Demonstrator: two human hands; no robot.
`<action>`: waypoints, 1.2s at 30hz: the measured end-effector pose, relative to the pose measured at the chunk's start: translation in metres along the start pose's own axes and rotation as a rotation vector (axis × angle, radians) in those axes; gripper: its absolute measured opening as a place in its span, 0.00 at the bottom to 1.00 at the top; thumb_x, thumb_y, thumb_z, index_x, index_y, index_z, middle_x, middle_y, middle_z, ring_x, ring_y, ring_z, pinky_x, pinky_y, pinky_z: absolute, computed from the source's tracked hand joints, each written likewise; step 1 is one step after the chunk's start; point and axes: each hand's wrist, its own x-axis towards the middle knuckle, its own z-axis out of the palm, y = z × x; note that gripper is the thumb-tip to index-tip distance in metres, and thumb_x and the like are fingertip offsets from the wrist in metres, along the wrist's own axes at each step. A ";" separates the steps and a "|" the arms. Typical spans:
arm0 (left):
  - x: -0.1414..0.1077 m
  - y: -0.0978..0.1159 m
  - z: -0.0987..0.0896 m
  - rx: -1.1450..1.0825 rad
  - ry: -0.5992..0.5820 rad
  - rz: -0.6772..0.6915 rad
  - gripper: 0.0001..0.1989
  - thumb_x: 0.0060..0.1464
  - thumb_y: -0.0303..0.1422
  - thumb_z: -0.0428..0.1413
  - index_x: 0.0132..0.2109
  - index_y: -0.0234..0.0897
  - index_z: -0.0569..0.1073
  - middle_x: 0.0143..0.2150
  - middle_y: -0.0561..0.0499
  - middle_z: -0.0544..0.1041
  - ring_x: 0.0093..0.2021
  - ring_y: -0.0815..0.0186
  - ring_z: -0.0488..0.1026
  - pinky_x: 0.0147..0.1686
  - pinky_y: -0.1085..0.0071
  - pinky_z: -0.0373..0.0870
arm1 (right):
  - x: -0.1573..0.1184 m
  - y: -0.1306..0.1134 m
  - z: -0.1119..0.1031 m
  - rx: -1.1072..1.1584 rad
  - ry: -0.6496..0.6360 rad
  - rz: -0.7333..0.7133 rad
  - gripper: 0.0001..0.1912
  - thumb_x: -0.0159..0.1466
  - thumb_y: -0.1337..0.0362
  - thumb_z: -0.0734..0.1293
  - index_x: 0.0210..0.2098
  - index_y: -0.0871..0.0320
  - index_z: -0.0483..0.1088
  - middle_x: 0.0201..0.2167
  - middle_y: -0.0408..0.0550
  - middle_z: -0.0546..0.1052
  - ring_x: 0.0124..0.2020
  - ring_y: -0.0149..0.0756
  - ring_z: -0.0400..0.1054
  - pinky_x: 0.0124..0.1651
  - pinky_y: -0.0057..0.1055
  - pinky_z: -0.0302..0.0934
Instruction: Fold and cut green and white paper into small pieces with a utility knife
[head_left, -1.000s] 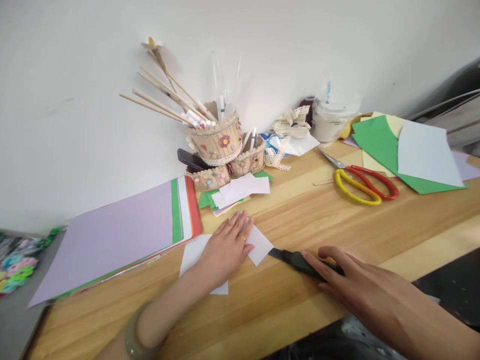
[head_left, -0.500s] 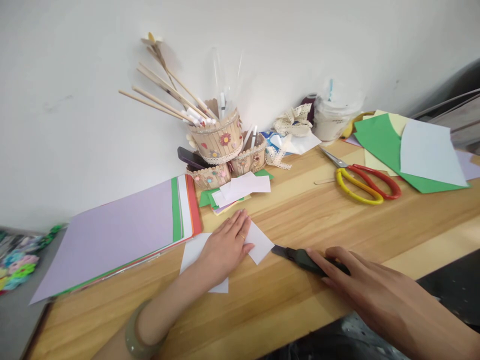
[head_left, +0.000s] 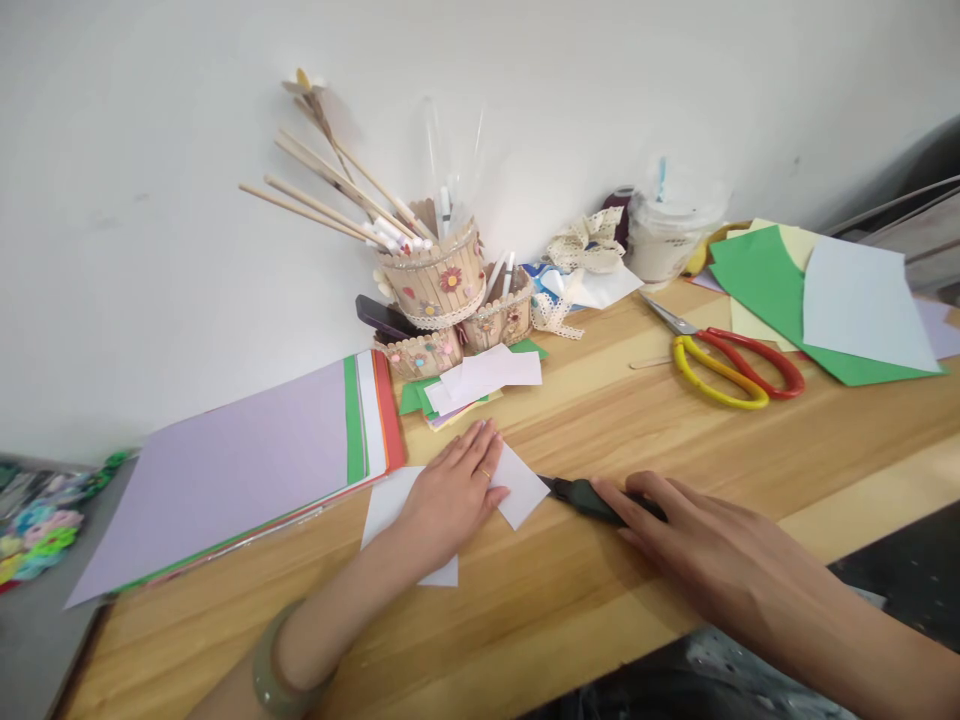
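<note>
My left hand [head_left: 454, 485] lies flat, fingers stretched out, on pale white paper. One corner of that white paper [head_left: 521, 487] sticks out to the right of the fingers, and more white paper [head_left: 388, 503] shows left of and below the hand. A dark utility knife [head_left: 592, 498] is gripped in my right hand [head_left: 675, 535], the index finger laid along its handle. The knife's blade points left and meets the right corner of the paper; its tip is partly hidden at the paper's edge.
Coloured paper sheets [head_left: 240, 460] are stacked at left. Cut paper strips [head_left: 484, 378] lie behind my left hand, before a decorated pen holder [head_left: 433, 280]. Red-and-yellow scissors [head_left: 724, 365], a wrapped cup [head_left: 667, 235] and green paper [head_left: 780, 300] are at right. The wooden table's front edge runs below my right hand.
My right hand has moved left with the utility knife, bringing the blade in to the paper's right corner. My left hand stays in place on the paper.
</note>
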 end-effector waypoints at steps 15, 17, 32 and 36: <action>-0.004 0.018 -0.007 -0.086 -0.032 -0.015 0.25 0.66 0.36 0.43 0.65 0.26 0.58 0.68 0.36 0.54 0.68 0.52 0.51 0.62 0.52 0.57 | -0.015 -0.023 -0.014 -0.054 0.087 -0.052 0.18 0.67 0.72 0.51 0.49 0.63 0.66 0.35 0.50 0.76 0.27 0.32 0.72 0.22 0.27 0.64; -0.007 0.025 -0.006 -0.038 0.009 -0.120 0.24 0.66 0.34 0.41 0.64 0.23 0.58 0.67 0.31 0.56 0.67 0.49 0.54 0.61 0.51 0.59 | -0.016 -0.026 -0.018 -0.055 0.089 -0.055 0.18 0.66 0.73 0.52 0.48 0.63 0.68 0.35 0.50 0.76 0.28 0.33 0.72 0.23 0.27 0.65; -0.011 0.030 0.005 0.069 0.079 -0.041 0.28 0.68 0.42 0.39 0.60 0.19 0.62 0.63 0.28 0.62 0.63 0.49 0.62 0.58 0.56 0.65 | 0.000 -0.024 -0.017 -0.089 0.119 -0.067 0.18 0.67 0.75 0.47 0.46 0.67 0.65 0.32 0.52 0.76 0.25 0.31 0.72 0.22 0.26 0.65; -0.011 0.030 0.003 0.078 0.093 -0.040 0.29 0.68 0.42 0.39 0.60 0.18 0.63 0.62 0.28 0.63 0.62 0.48 0.63 0.57 0.56 0.67 | 0.001 -0.023 -0.008 -0.097 0.062 -0.054 0.17 0.66 0.74 0.50 0.49 0.68 0.63 0.33 0.51 0.74 0.26 0.33 0.71 0.21 0.28 0.64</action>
